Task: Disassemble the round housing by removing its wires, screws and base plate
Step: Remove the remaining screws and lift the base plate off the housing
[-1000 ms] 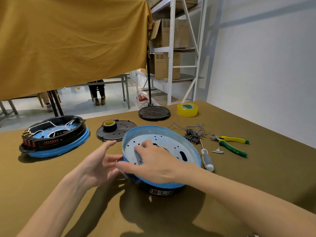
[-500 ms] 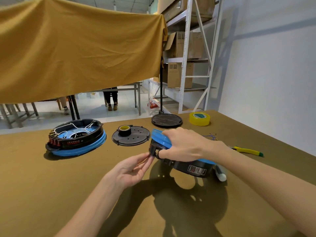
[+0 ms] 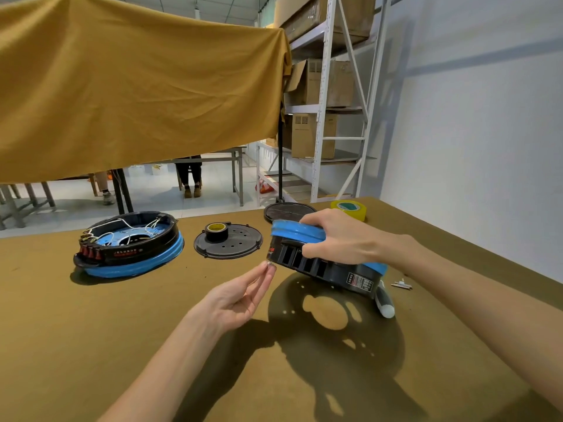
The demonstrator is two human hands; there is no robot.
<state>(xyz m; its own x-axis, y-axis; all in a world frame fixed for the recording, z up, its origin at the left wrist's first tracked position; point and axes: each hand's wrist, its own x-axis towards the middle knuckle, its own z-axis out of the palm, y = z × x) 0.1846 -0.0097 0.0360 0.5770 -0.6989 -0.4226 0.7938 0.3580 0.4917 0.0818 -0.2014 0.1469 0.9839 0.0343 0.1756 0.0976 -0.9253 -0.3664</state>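
My right hand (image 3: 338, 239) grips the round black housing with a blue rim (image 3: 329, 266) and holds it lifted above the brown table, blue side up, tilted. Just left of and below its black slotted wall, my left hand (image 3: 240, 296) is palm up, and its fingertips pinch a small metal piece (image 3: 269, 264). A black round base plate (image 3: 228, 242) lies flat further back with a roll of dark tape (image 3: 215, 230) on it. The housing's underside is hidden.
A second black and blue round housing (image 3: 128, 248) with white wires stands at the left. A screwdriver (image 3: 384, 301) and small loose screws (image 3: 402, 285) lie to the right under the lifted housing. A yellow tape roll (image 3: 348, 208) and a black disc (image 3: 289, 211) sit at the back.
My right hand has lifted the housing off the table and turned it so its side faces me. My left hand came off its rim and now pinches a small piece beside it.
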